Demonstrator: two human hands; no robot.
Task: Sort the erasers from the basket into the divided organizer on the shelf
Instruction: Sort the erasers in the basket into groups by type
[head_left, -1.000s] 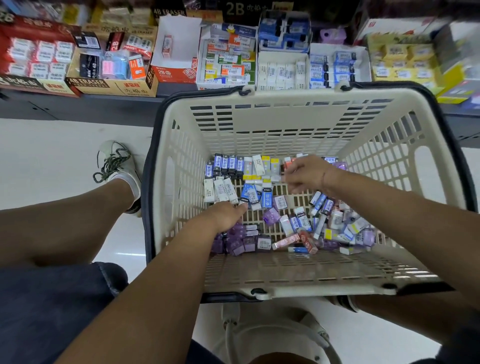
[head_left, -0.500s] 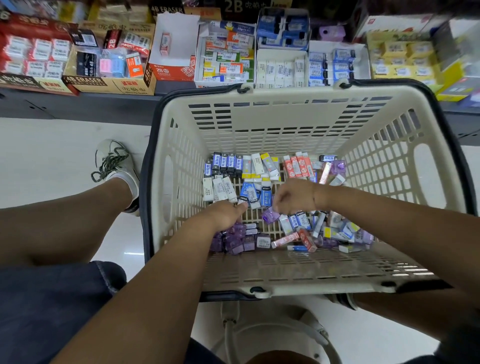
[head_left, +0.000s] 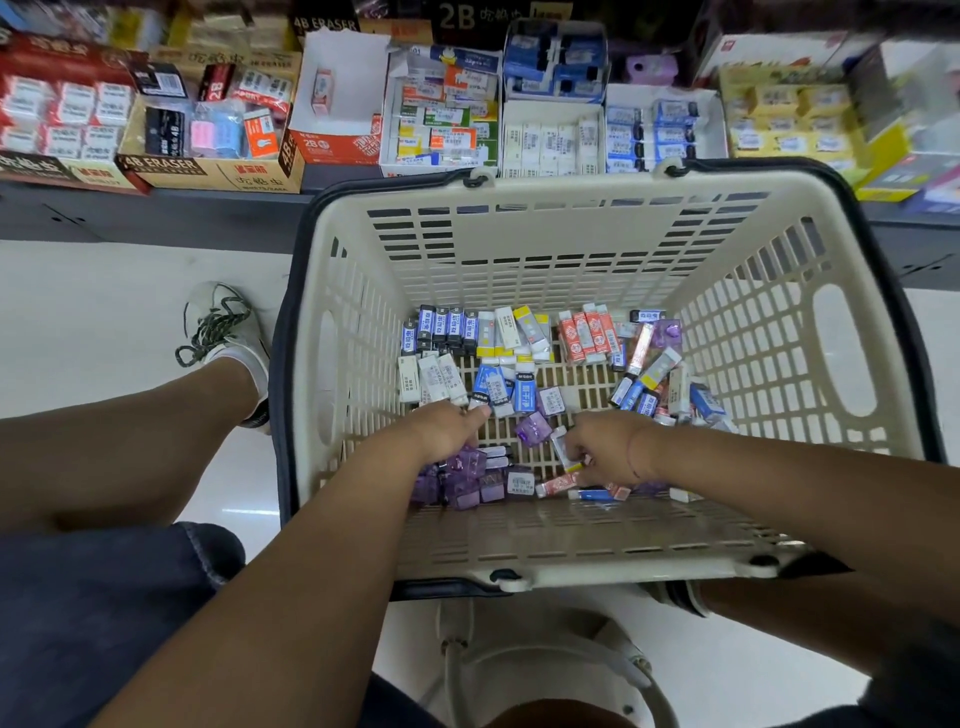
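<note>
Shop aisle, white floor; shelf (head_left: 208, 218) of eraser boxes behind. Cream basket (head_left: 571, 189): loose erasers (head_left: 519, 338) across its bottom. Left hand (head_left: 445, 432): fingers curled over purple erasers (head_left: 467, 488), hold indiscernible. Right hand (head_left: 605, 448): pinching white eraser (head_left: 562, 449) near basket's front wall.

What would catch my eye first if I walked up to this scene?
A big cream slotted plastic basket fills the middle, its floor strewn with small wrapped erasers in blue, orange, white and purple. Two bare hands reach in at its near side: the left hand rests on translucent purple erasers, the right hand pinches a small white eraser. Behind, open cardboard boxes of erasers line the dark shelf.
</note>
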